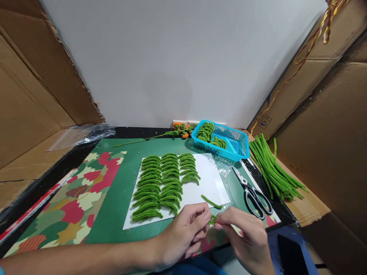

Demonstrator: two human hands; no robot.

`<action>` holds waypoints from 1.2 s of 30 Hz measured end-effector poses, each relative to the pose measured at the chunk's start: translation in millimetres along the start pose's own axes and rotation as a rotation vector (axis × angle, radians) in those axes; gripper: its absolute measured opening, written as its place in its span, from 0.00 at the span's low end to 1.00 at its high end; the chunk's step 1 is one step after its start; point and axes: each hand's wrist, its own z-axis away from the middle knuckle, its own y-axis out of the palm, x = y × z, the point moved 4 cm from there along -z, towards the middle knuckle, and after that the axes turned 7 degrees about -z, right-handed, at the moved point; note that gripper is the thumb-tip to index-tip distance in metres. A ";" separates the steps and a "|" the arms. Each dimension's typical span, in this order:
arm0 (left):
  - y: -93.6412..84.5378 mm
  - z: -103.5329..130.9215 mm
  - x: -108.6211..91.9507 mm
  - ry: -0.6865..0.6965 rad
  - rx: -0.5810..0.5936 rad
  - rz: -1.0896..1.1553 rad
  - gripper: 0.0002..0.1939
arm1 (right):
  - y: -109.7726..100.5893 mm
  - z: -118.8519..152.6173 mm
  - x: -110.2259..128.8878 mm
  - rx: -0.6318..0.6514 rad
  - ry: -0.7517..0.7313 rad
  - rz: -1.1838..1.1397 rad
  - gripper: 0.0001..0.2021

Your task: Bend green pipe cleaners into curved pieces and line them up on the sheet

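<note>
My left hand (187,233) and right hand (246,235) pinch a green piece (213,218). The blue basket (233,147) holds green bundles (205,131), its right end bare.

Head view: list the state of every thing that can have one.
Left hand: fingers pinching held piece
Right hand: fingers pinching it too
Scissors: lying down, blades seemingly together
Blue basket: partly filled
White sheet: flat, partly covered
Loose green piece: slightly bent
Long green stems: loosely fanned
Plastic bag: crumpled

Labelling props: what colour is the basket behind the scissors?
Bright blue, leaning turquoise, with perforated sides; the basket shows best in the head view.
</note>
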 end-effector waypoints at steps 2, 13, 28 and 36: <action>-0.3 -0.1 0.5 0.006 -0.002 -0.007 0.29 | -0.7 0.5 0.1 0.000 -0.005 -0.006 0.11; -1.4 0.4 0.1 -0.003 -0.006 -0.012 0.29 | -1.3 -1.0 3.2 -0.017 0.001 -0.015 0.09; 1.6 2.2 -5.3 -0.002 -0.031 0.014 0.29 | -2.6 0.0 5.0 -0.056 -0.047 0.016 0.08; -0.5 0.8 0.1 -0.001 -0.015 0.015 0.29 | -1.7 -2.2 6.5 -0.050 -0.056 0.020 0.10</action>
